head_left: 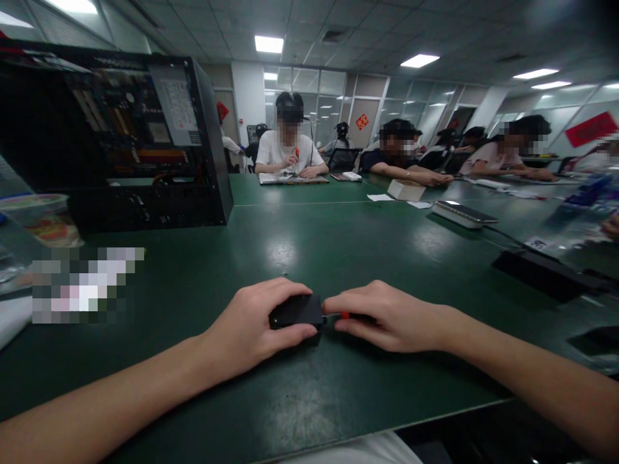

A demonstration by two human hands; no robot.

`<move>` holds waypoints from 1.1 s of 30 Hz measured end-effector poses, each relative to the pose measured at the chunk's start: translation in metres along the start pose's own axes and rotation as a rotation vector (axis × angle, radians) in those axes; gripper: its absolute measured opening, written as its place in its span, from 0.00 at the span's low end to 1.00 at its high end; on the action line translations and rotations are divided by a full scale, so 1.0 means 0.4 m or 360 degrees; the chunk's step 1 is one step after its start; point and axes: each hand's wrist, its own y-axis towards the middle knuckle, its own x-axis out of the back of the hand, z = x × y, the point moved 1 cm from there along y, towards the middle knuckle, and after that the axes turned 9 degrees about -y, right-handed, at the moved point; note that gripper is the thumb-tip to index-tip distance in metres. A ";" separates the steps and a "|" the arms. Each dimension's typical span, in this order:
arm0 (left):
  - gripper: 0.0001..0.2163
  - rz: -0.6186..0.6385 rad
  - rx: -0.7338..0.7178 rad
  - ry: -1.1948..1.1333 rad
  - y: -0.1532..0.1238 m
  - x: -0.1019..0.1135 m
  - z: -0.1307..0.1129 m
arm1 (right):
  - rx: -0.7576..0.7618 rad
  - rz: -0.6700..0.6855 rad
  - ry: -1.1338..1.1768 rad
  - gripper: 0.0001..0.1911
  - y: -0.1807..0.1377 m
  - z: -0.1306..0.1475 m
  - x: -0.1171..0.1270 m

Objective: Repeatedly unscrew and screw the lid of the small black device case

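A small black box-shaped part point(300, 312) lies on the green table, near its front edge. My left hand point(258, 316) is closed around it from the left, with the thumb on the near side and the fingers over the far side. From the right, my right hand point(382, 316) is closed on a small screwdriver point(345, 315) with a red handle and a thin metal shaft. The shaft points left at the right end of the black part, close to a small dark piece there. Whether the tip touches is too small to tell, and most of the handle is hidden in my fingers.
An open computer case point(213, 142) stands at the left, beside a plastic cup point(51, 222). To the right are a black power strip point(546, 274), a phone on a white box point(464, 214) and a small open carton point(406, 190). Across the green table point(271, 238), several people sit working.
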 end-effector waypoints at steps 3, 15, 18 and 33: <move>0.18 0.0055 0.0032 0.0001 -0.001 0.035 0.008 | -0.0007 -0.0024 -0.0127 0.17 -0.002 -0.008 0.000; 0.17 0.0045 0.0102 -0.0057 0.002 0.024 0.022 | 0.0059 0.0014 -0.0640 0.18 0.035 -0.049 0.031; 0.17 0.0036 0.0085 -0.0063 0.005 0.024 0.024 | 0.0131 -0.0001 -0.0505 0.18 0.043 -0.068 0.017; 0.18 0.0074 0.0198 -0.0046 0.009 0.052 0.040 | 0.0136 -0.0065 -0.0375 0.20 0.032 -0.091 -0.008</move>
